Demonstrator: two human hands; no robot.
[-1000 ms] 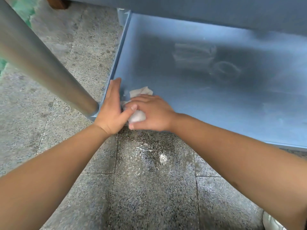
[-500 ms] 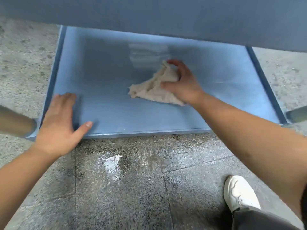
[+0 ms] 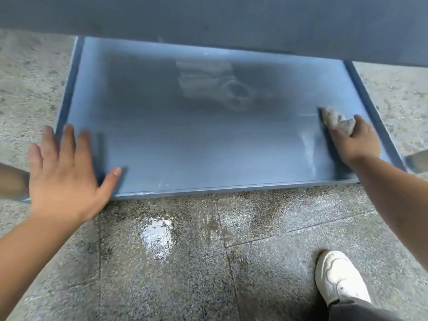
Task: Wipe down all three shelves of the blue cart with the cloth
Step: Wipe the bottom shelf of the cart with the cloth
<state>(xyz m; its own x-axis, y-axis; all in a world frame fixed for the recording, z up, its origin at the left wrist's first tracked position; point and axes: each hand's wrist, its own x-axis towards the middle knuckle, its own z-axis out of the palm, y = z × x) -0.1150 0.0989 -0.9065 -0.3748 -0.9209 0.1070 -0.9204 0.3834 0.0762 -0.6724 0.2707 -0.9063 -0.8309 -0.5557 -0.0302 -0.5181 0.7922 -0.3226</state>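
On the bottom shelf (image 3: 208,147) of the blue cart, near its right rim, the right hand (image 3: 354,140) grips a bunched grey-beige cloth (image 3: 335,120) and presses it to the surface; a pale streak trails just beside it. Left hand (image 3: 67,167) lies flat and spread wide at the front left corner, holding nothing, apparently bracing the cart. Shelf above (image 3: 208,19) overhangs the far half, leaving it in shadow. Risks, as judged: the cloth is wadded small, so each pass probably covers a narrow band and the dim rear strip and corners could go unwiped. The wet patch (image 3: 157,235) on the stone floor sits just ahead of the white shoe (image 3: 340,283); a shift of weight there could slip. A hard push could roll the cart off the bracing palm.
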